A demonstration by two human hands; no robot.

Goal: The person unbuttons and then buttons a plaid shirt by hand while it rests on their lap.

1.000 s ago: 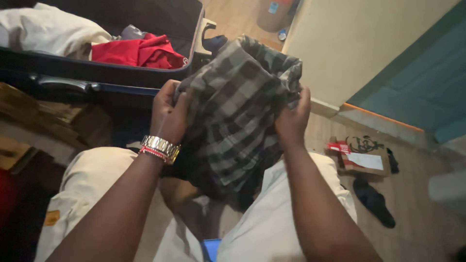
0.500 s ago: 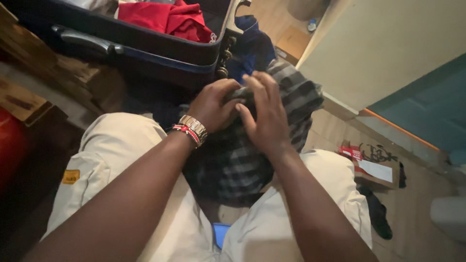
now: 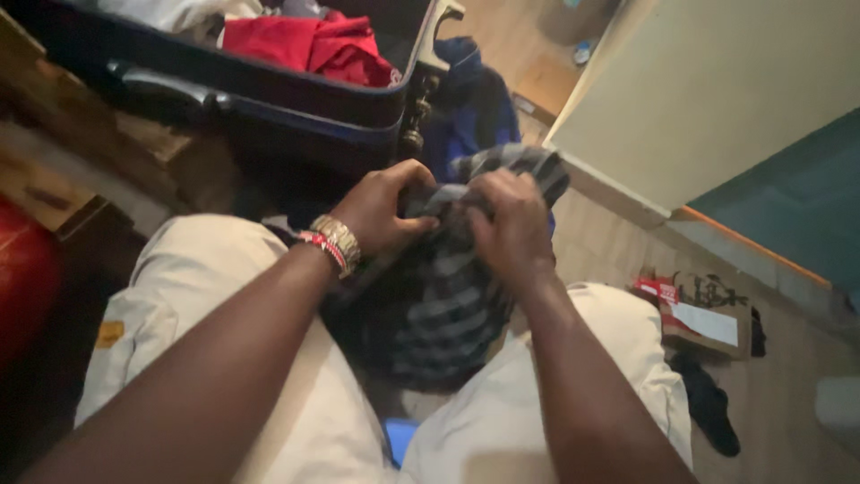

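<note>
Gripping the bunched top of the plaid cloth (image 3: 448,296), both hands sit close together over my lap: the left hand (image 3: 381,211) has its fingers curled tight into the fabric, and the right hand (image 3: 506,224) is closed over the same gathered edge just beside it. Below the grip, the rest of the cloth hangs loose between my knees, draped against the pale trousers (image 3: 197,305).

The risk I see starts right there. Only the top edge is pinched, so the hanging bulk could slide out of fold or unroll if either hand eases off, and I judge the bundle would fall to the floor between my legs. The watch (image 3: 339,238) and red beads on the left wrist lie touching the fabric; a loose thread could snag on them.

Beyond the grip, a blue garment (image 3: 470,99) is heaped against the corner of the open suitcase (image 3: 296,90), near the cloth's upper end, so the two could tangle. Further still, the red clothes (image 3: 309,45) fill the suitcase near its rim, leaving little room that I can see.
</note>
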